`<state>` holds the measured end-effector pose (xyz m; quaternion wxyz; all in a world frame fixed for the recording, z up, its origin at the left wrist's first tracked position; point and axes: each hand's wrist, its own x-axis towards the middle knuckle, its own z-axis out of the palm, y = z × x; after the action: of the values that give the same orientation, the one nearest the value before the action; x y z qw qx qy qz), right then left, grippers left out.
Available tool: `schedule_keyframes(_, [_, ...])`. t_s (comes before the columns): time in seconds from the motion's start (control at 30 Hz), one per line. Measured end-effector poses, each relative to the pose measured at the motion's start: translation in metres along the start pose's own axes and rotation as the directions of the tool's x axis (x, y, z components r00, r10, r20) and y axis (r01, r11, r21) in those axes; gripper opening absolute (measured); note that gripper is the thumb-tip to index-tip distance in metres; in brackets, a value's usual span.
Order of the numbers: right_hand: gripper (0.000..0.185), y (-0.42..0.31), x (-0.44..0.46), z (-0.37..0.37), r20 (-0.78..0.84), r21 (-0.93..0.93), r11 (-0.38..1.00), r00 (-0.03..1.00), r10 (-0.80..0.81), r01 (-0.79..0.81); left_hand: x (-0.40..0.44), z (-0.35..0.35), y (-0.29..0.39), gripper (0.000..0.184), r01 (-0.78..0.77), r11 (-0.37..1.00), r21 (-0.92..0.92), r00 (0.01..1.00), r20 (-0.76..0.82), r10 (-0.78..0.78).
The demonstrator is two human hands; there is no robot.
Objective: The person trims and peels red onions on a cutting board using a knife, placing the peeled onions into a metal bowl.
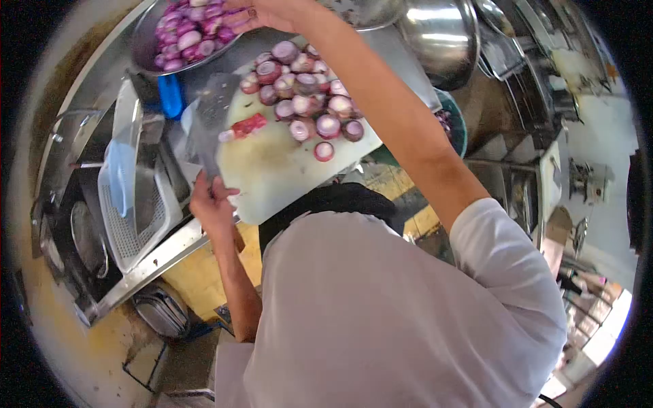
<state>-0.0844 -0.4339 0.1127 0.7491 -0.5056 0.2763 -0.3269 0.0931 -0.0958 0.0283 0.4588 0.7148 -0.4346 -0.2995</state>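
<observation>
My right hand [269, 13] reaches across to the rim of a metal bowl [139, 51] of peeled purple onions [190, 34], its fingers stretched out and partly cut off by the frame's top. Beneath that forearm, many red onions with cut ends [306, 105] lie heaped on a white cutting board [265, 183]. My left hand [214, 204] is at the board's near left corner, fingers apart, with nothing visible in it. A small red object [248, 126] lies on the board left of the onions; its kind is unclear.
Left of the board are a white perforated basket [136, 238] and a blue object [171, 95] below the bowl. A large steel pot [439, 41] stands at the upper right. Below it, a green tub [457, 122] holds purple pieces.
</observation>
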Motion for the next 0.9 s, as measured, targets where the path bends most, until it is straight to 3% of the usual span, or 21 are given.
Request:
schedule_keyframes(0.03, [0.059, -0.002, -0.019, 0.004, -0.068, -0.392, 0.918, 0.993, -0.092, 0.058, -0.004, -0.004, 0.005, 0.036, 0.047, 0.997, -0.055, 0.999, 0.026, -0.045])
schedule_keyframes(0.07, [0.057, -0.012, -0.055, 0.005, -0.093, -0.545, 0.838, 0.994, -0.056, -0.004, -0.009, -0.007, 0.002, 0.036, 0.08, 0.996, -0.049, 0.996, 0.032, -0.078])
schedule_keyframes(0.13, [0.053, 0.007, -0.099, -0.016, 0.037, -0.78, 0.61, 0.983, -0.178, 0.14, -0.015, -0.011, -0.001, 0.036, 0.11, 0.993, -0.046, 0.993, 0.047, -0.108])
schedule_keyframes(0.2, [0.046, 0.008, -0.143, -0.028, 0.048, -0.868, 0.491, 0.996, -0.075, 0.078, -0.022, -0.014, 0.0, 0.035, 0.162, 0.986, -0.034, 0.987, 0.015, -0.162])
schedule_keyframes(0.33, [0.035, 0.007, -0.198, -0.041, -0.061, -0.869, 0.493, 0.998, -0.034, -0.037, -0.021, -0.015, -0.002, 0.035, 0.153, 0.987, -0.04, 0.988, 0.025, -0.152])
schedule_keyframes(0.4, [0.034, 0.017, -0.217, -0.052, -0.181, -0.729, 0.684, 0.969, -0.166, -0.019, -0.016, -0.016, -0.005, 0.035, 0.134, 0.991, -0.015, 0.99, 0.049, -0.133])
schedule_keyframes(0.53, [0.037, 0.018, -0.234, -0.053, -0.247, -0.684, 0.73, 0.941, -0.231, 0.0, -0.006, -0.011, -0.004, 0.046, 0.143, 0.989, 0.036, 0.984, 0.104, -0.146])
schedule_keyframes(0.6, [0.039, 0.024, -0.228, -0.048, -0.212, -0.871, 0.49, 0.935, -0.285, -0.048, -0.001, -0.005, 0.01, 0.047, 0.114, 0.993, -0.013, 0.982, 0.15, -0.111])
schedule_keyframes(0.7, [0.039, 0.032, -0.203, -0.017, -0.156, -0.873, 0.486, 0.925, -0.346, 0.034, 0.003, 0.008, 0.032, 0.04, 0.1, 0.995, 0.013, 0.989, 0.112, -0.101])
schedule_keyframes(0.83, [0.038, 0.057, -0.145, 0.009, -0.217, -0.9, 0.429, 0.931, -0.293, -0.075, 0.006, 0.011, 0.023, 0.035, 0.038, 0.995, 0.095, 0.996, 0.079, -0.046])
schedule_keyframes(0.87, [0.037, 0.059, -0.129, 0.014, -0.098, -0.947, 0.317, 0.894, -0.437, 0.051, 0.007, 0.012, 0.024, 0.033, 0.052, 0.998, 0.04, 0.993, 0.103, -0.056])
schedule_keyframes(0.9, [0.037, 0.067, -0.113, 0.02, -0.081, -0.948, 0.312, 0.893, -0.443, 0.069, 0.005, 0.013, 0.026, 0.033, 0.047, 0.998, 0.037, 0.995, 0.086, -0.051])
